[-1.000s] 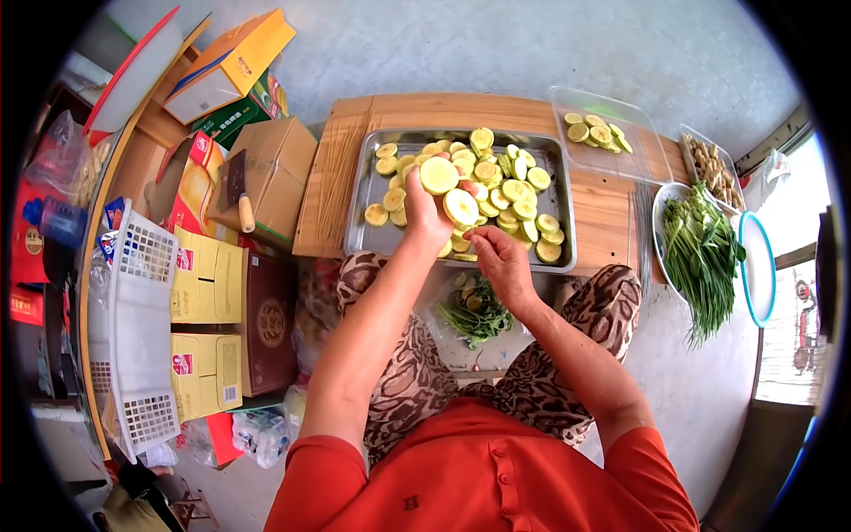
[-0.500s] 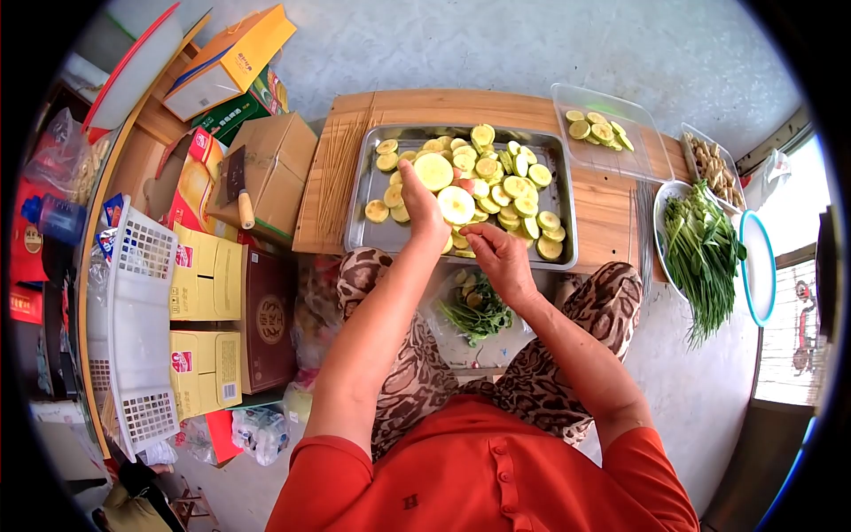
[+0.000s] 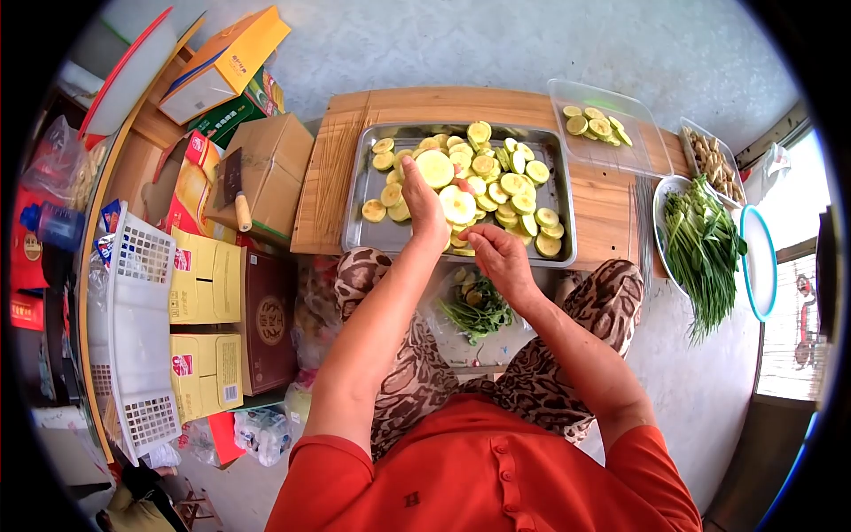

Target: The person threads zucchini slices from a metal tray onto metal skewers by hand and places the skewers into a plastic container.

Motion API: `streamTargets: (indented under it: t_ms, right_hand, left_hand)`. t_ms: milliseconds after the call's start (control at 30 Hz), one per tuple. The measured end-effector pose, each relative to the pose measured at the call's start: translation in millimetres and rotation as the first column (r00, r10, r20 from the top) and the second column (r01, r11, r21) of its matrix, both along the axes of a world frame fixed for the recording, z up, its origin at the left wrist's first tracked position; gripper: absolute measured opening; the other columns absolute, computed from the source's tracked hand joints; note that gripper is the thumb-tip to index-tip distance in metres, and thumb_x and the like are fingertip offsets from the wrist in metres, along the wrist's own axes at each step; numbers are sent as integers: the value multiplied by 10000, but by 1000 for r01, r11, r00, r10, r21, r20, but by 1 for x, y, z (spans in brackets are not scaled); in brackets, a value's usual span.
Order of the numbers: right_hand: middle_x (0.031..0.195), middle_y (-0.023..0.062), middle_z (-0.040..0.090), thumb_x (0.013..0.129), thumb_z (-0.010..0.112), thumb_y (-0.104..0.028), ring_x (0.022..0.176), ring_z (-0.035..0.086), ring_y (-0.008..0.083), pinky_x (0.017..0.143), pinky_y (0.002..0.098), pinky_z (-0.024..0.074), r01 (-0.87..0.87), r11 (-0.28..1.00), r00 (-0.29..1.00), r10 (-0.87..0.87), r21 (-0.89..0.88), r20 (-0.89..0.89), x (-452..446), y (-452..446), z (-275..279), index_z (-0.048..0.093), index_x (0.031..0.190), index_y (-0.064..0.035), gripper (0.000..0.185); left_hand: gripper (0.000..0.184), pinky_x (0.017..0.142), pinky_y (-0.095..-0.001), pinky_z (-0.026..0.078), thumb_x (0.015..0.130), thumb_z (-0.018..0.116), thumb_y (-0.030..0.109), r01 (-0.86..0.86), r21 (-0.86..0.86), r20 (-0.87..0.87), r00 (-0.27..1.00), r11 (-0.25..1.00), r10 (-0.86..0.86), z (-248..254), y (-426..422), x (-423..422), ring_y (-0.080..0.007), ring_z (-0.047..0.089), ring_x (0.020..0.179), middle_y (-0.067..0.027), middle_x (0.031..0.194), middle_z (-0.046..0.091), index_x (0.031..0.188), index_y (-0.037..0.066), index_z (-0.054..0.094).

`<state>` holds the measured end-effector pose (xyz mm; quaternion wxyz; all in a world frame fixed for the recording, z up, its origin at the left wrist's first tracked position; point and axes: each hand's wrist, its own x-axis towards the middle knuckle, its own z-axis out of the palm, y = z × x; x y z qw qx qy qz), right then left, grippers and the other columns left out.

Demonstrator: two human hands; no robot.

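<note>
My left hand [image 3: 425,211] is over the near side of a metal tray [image 3: 372,235], its fingers behind two large round zucchini slices [image 3: 434,168] that it grips. They stand nearer to the camera than the rest. Close to the lower slice, my right hand [image 3: 501,257] has its thumb and fingers pinched together; whatever thin thing is in the pinch is too small to make out. Many loose zucchini slices [image 3: 523,191] lie heaped in the tray. Thin wooden skewers [image 3: 332,177] lie on the wooden table [image 3: 603,222], left of the tray.
A clear plastic box [image 3: 643,155] with some slices stands at the back right. Farther right are a bowl of leafy greens [image 3: 705,248] and a container of brown pieces [image 3: 712,168]. Metal skewers [image 3: 644,222] lie by the table's right edge. A knife [image 3: 238,195] rests against cardboard boxes [image 3: 270,164] at left.
Both hands keep nearly the same pose over the tray. The whole view has shifted very slightly; nothing is visibly picked up or let go.
</note>
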<state>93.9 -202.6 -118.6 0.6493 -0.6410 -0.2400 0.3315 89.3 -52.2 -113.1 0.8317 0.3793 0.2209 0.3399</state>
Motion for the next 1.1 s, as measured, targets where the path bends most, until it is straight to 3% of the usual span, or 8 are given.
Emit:
streamTargets:
  t_ms: [400, 567, 667, 733, 867, 933, 1000, 1100]
  right_hand:
    - [609, -74, 428, 928, 543, -141, 536, 362, 24, 466, 197, 297, 6, 1000, 999, -6, -1, 41, 2, 4, 1, 642, 942, -11, 164]
    - [609, -68, 432, 930, 538, -140, 541, 361, 23, 467, 200, 300, 49, 999, 999, -50, 16, 22, 2, 3, 4, 640, 954, -11, 166]
    - [611, -60, 440, 931, 536, -141, 546, 366, 25, 471, 205, 306, 80, 996, 990, -76, -31, 118, 6, 2, 3, 636, 970, -12, 168]
    - [614, -57, 444, 931, 535, -141, 550, 369, 26, 474, 208, 312, 102, 994, 985, -97, -27, 146, 7, 3, 0, 635, 977, -13, 169]
    - [610, -63, 428, 934, 531, -141, 549, 358, 25, 470, 205, 297, 104, 994, 986, -108, 34, 128, 9, 5, -6, 637, 981, -12, 173]
    - [590, -70, 400, 944, 523, -150, 526, 336, 24, 460, 201, 273, 92, 992, 992, -99, 85, 83, 10, 7, -8, 644, 978, -21, 180]
    - [565, -73, 386, 959, 506, -185, 491, 325, 27, 446, 200, 260, 39, 981, 981, -1, 189, -196, 11, 7, -8, 645, 975, -31, 208]
    - [544, -69, 386, 968, 490, -220, 461, 326, 33, 433, 202, 256, 12, 984, 957, 39, 177, -286, 12, 4, -2, 639, 976, -32, 240]
  left_hand:
    - [490, 545, -350, 510, 971, 226, 441, 15, -35, 34, 999, 999, -14, 4, -4, -2, -235, 574, 571, -119, 742, 587, 1047, 37, 493]
    - [602, 646, -381, 551, 951, 249, 548, 118, -144, 85, 991, 983, -106, 12, -5, -6, -285, 641, 709, -142, 884, 629, 1158, 32, 480]
    - [691, 704, -403, 559, 919, 256, 627, 177, -95, 47, 984, 980, -173, -1, -7, -2, -309, 657, 806, -150, 965, 630, 1181, 24, 473]
    - [722, 693, -397, 568, 903, 267, 652, 207, -86, 32, 978, 975, -205, -3, -13, -2, -304, 659, 836, -152, 995, 624, 1174, 13, 469]
    - [641, 534, -339, 573, 912, 353, 604, 192, -37, 14, 981, 981, -192, -6, -18, -2, -274, 670, 717, -166, 875, 634, 1163, 16, 387]
    - [670, 579, -338, 581, 917, 277, 625, 175, 13, -85, 981, 984, -174, 0, -19, -4, -256, 668, 758, -135, 902, 647, 1126, 15, 462]
    - [658, 530, -318, 571, 921, 271, 619, 152, 1, -92, 984, 988, -151, 3, -21, -4, -256, 667, 734, -137, 893, 646, 1115, 20, 461]
    - [656, 522, -320, 567, 922, 266, 619, 139, 12, -81, 987, 990, -137, 4, -21, -4, -254, 663, 716, -140, 886, 643, 1126, 25, 452]
